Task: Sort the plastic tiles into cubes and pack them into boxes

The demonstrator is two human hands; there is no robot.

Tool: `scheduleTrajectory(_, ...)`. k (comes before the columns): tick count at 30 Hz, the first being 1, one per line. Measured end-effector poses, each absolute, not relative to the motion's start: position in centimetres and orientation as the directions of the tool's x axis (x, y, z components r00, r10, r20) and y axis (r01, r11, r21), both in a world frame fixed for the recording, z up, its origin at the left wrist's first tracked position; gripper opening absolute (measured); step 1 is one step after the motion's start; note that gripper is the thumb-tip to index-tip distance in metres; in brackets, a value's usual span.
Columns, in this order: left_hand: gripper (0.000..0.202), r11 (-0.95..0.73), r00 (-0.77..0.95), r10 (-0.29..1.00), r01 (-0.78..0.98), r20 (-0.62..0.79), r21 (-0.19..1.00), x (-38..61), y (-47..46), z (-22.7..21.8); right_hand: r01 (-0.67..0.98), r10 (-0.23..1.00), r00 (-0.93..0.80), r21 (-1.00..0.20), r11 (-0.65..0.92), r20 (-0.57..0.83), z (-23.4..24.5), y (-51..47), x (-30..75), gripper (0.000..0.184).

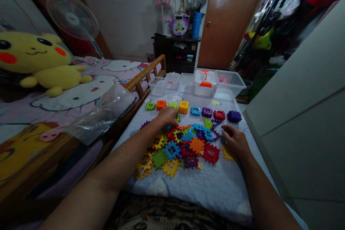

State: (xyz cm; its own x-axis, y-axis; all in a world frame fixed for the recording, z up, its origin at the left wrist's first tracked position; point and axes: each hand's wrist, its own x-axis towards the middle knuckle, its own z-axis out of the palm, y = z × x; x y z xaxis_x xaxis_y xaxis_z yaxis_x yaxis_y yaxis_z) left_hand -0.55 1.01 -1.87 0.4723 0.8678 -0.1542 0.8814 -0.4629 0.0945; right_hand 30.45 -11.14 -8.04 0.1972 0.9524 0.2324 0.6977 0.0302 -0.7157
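A heap of flat, toothed plastic building tiles (185, 147) in several colours lies on a white cloth-covered table (212, 187). Beyond it runs a row of assembled cubes: green (150, 106), orange (161, 104), yellow (183, 107), blue (195, 111), purple (207, 111), red (219, 115) and dark purple (234, 116). My left hand (167, 116) reaches over the heap's far left edge, fingers curled down on the tiles by a small green piece (178, 118); what it grips is hidden. My right hand (235, 139) rests at the heap's right edge, fingers curled near a yellow tile (228, 153).
Clear plastic boxes (229, 83) and a lidded tub with an orange handle (205, 82) stand at the table's far end. A bed with a yellow plush toy (40, 59) and a clear plastic bag (105, 113) lies left. A fan, dark cabinet, door and grey wall surround.
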Motion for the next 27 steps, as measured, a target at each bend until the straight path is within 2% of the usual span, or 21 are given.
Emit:
scheduleTrajectory(5, 0.048, -0.557, 0.56, 0.828, 0.824, 0.001, 0.106, -2.0, 0.8, -1.3, 0.706, 0.952, 0.196, -0.708, 0.029, 0.234, -7.9, -11.2, 30.4, 0.039)
scheduleTrajectory(9, 0.054, -0.541, 0.526, 0.84, 0.831, 0.13, 0.13, -5.5, 2.3, 0.0, 0.701, 0.954, 0.193, -0.712, 0.031, 0.231, -7.8, -11.2, 30.3, 0.038)
scheduleTrajectory(11, 0.054, -0.513, 0.494, 0.857, 0.845, 0.148, 0.149, -7.9, 3.5, 0.6, 0.695, 0.953, 0.201, -0.719, 0.023, 0.225, -7.8, -11.2, 30.3, 0.037)
scheduleTrajectory(18, 0.059, -0.322, 0.32, 0.946, 0.915, 0.051, 0.241, -13.8, 7.8, -0.3, 0.693, 0.949, 0.222, -0.721, 0.01, 0.226, -8.0, -11.3, 30.4, 0.039)
scheduleTrajectory(27, 0.059, -0.351, 0.368, 0.93, 0.881, 0.006, 0.317, -15.3, 9.7, -2.9, 0.699, 0.95, 0.22, -0.716, 0.005, 0.222, -8.0, -11.2, 30.4, 0.041)
